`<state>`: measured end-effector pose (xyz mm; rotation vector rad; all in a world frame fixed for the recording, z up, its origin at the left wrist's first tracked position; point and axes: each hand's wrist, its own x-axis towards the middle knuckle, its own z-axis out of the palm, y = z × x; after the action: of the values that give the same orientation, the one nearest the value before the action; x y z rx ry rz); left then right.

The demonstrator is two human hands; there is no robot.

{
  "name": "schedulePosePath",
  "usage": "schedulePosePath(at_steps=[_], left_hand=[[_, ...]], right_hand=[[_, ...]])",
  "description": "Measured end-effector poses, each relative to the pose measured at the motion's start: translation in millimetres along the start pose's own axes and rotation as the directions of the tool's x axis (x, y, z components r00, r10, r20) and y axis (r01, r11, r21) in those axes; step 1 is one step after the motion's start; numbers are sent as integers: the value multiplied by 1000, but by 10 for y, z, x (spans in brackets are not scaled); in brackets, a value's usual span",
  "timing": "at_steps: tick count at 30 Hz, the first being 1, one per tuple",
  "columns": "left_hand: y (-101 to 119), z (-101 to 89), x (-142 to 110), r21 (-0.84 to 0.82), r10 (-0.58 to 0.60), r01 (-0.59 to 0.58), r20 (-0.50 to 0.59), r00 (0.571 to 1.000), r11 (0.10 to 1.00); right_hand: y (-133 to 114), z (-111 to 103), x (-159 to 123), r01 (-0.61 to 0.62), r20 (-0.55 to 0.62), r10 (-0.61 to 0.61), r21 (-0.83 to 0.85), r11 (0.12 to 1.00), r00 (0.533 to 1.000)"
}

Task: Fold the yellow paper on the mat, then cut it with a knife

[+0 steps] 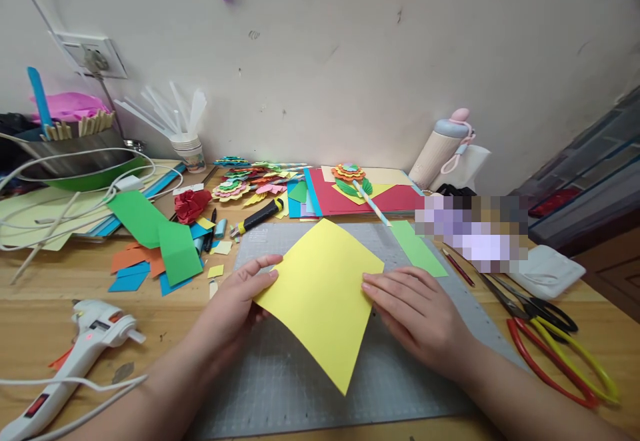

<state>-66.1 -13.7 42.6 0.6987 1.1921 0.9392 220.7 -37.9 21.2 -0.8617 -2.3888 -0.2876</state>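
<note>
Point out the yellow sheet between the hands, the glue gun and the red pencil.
Yellow sheet (325,297): head view, middle of the face toward the camera.
Glue gun (80,354): head view, upper part of its white handle.
Red pencil (459,267): head view, middle of its shaft.

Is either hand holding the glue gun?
No, the white glue gun lies on the table, while the left hand and right hand hold the yellow paper.
</note>
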Motion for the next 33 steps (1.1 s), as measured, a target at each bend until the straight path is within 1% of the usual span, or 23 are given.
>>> schedulePosePath(at_steps=[6,10,13,17,21,23,24,26,27,29,31,33], left_hand=[[-21,-4,23,-42,-30,33,61,998,999],[-22,-4,26,-26,-50,53,91,995,998],[-11,-2,26,1,-67,68,113,991,998],[24,11,10,36,-114,110,152,982,993],[49,19,-24,59,-143,133,210,967,989],[51,19,-41,85,-158,142,244,957,986],[50,18,-47,97,-167,146,263,950,984],[47,15,-53,111,-178,151,298,938,982],[47,12,-52,118,-182,152,311,933,981],[48,4,-45,132,-186,150,324,928,980],[51,-6,-38,139,-190,151,336,922,979],[50,-18,-36,134,-198,159,364,910,978]], right_hand=[[32,-41,-45,10,-88,-10,-6,1000,996],[47,-66,-73,20,-127,-21,-7,1000,992],[61,-106,-71,19,-143,-14,31,999,990],[117,-181,-72,-40,-186,67,144,989,980],[227,-219,-141,-159,-161,211,288,944,964],[285,-207,-181,-261,-129,329,374,890,936],[313,-194,-197,-322,-94,393,418,850,915],[371,-157,-220,-442,29,492,490,752,870],[403,-136,-228,-486,106,511,517,705,853],[472,-97,-246,-534,241,495,576,619,835],[536,-73,-266,-562,335,469,642,521,817],[575,-77,-277,-597,407,464,693,404,787]])
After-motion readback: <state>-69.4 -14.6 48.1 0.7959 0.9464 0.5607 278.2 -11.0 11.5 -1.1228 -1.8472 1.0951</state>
